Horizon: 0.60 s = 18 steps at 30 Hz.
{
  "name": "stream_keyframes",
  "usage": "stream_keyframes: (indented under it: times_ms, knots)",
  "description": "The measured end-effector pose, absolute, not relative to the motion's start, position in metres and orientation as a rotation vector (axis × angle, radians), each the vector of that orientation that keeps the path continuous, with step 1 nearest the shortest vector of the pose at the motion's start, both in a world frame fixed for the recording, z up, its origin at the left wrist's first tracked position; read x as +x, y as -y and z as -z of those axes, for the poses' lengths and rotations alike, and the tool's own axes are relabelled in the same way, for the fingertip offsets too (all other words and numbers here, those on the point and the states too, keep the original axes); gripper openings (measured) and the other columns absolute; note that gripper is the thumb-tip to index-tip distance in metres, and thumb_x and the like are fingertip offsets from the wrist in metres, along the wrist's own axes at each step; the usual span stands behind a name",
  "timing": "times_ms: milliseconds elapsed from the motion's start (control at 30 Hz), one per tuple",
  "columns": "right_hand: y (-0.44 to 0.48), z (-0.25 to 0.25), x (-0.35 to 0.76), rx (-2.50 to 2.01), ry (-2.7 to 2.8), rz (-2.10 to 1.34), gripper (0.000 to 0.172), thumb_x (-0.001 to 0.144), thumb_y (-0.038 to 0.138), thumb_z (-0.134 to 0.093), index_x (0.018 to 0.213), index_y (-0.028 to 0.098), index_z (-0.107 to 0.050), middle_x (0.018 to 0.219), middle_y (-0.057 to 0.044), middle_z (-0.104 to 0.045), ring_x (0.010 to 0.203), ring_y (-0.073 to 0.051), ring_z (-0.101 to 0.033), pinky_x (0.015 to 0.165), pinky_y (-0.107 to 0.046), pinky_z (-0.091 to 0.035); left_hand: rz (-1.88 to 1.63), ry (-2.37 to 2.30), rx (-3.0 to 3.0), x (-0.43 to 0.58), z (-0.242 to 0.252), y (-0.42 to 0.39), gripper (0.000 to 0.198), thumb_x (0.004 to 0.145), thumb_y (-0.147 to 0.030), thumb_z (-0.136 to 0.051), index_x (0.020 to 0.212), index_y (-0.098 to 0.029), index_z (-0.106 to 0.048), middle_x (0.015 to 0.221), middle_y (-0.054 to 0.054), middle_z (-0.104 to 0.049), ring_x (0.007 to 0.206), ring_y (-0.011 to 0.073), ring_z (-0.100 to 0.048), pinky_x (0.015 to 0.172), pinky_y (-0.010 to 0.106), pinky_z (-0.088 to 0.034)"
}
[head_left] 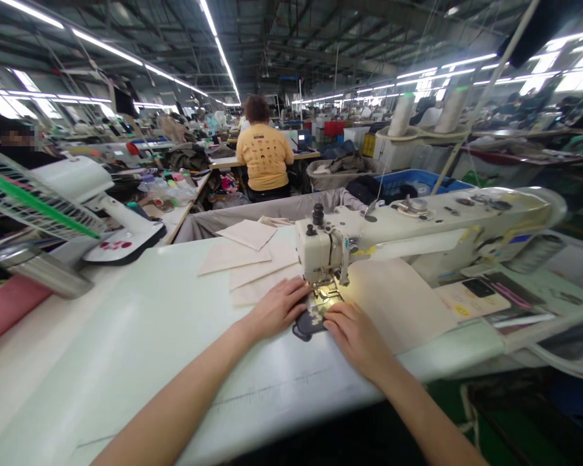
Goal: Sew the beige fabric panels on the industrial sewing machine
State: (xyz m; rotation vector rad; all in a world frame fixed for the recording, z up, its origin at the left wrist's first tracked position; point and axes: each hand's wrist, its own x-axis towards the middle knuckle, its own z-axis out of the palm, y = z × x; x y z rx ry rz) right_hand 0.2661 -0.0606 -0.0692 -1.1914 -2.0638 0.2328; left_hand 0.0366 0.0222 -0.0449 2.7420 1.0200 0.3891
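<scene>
A white sewing machine (328, 249) stands before me, its lamp lighting the needle area. Below the presser foot (326, 292) lies a small dark piece with pale mottled patches (315, 318); its material is unclear. My left hand (282, 303) is palm down at its left edge, fingers together and fingertips close to the presser foot. On the other side, my right hand (357, 336) bends its fingers onto the piece's right edge. Several cream fabric pieces (245, 259) overlap left of the machine head. A larger cream sheet (393, 301) spreads under the machine arm.
A white fan (78, 181) and a steel flask (41, 268) stand at left. Right of the machine lie a phone (479, 287) and a thread cone (534, 252). Behind the table are a grey fabric bin (272, 206) and a seated person in yellow (263, 155).
</scene>
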Motion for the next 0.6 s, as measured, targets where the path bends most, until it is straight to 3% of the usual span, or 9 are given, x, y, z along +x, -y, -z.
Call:
stream_keyframes:
  times_ms: [100, 200, 367, 500, 600]
  knots:
    - [0.063, 0.068, 0.267, -1.173, 2.051, -0.236, 0.021, 0.102, 0.025, -0.05, 0.104, 0.019, -0.07, 0.103, -0.01, -0.069, 0.097, -0.025, -0.064, 0.088, -0.045, -0.056, -0.352, -1.356, 2.693, 0.037, 0.058, -0.024, 0.061, 0.103, -0.049, -0.043, 0.152, -0.012, -0.038, 0.158, 0.021, -0.037, 0.149, 0.032, -0.032, 0.119, 0.056, -0.028]
    - [0.069, 0.067, 0.269, -1.165, 2.042, -0.229, 0.022, 0.102, 0.026, -0.049, 0.106, 0.02, -0.07, 0.105, -0.01, -0.07, 0.099, -0.026, -0.064, 0.09, -0.046, -0.055, -0.272, -1.412, 2.689, 0.031, 0.062, -0.023, 0.067, 0.102, -0.053, -0.041, 0.152, -0.008, -0.037, 0.159, 0.023, -0.033, 0.15, 0.0328, -0.029, 0.119, 0.055, -0.027]
    - [0.077, 0.072, 0.272, -1.167, 2.028, -0.215, 0.022, 0.102, 0.026, -0.05, 0.108, 0.019, -0.07, 0.106, -0.011, -0.07, 0.099, -0.026, -0.065, 0.088, -0.045, -0.056, -0.25, -1.344, 2.734, 0.007, 0.046, -0.007, 0.054, 0.099, -0.046, -0.051, 0.142, -0.013, -0.05, 0.15, 0.019, -0.049, 0.14, 0.0312, -0.046, 0.115, 0.049, -0.037]
    - [0.075, 0.077, 0.272, -1.153, 2.036, -0.227, 0.022, 0.102, 0.028, -0.051, 0.107, 0.019, -0.07, 0.106, -0.011, -0.071, 0.1, -0.027, -0.065, 0.089, -0.046, -0.056, -0.178, -1.361, 2.743, 0.003, 0.031, 0.006, 0.039, 0.088, -0.02, -0.059, 0.126, -0.017, -0.062, 0.132, 0.015, -0.063, 0.119, 0.0302, -0.062, 0.101, 0.043, -0.05]
    - [0.074, 0.078, 0.272, -1.14, 2.035, -0.238, 0.022, 0.102, 0.028, -0.051, 0.106, 0.02, -0.071, 0.107, -0.011, -0.07, 0.101, -0.027, -0.065, 0.091, -0.047, -0.055, -0.36, -1.377, 2.569, 0.006, 0.021, 0.008, 0.035, 0.076, -0.011, -0.058, 0.109, -0.021, -0.069, 0.113, 0.01, -0.071, 0.104, 0.0281, -0.067, 0.091, 0.039, -0.054]
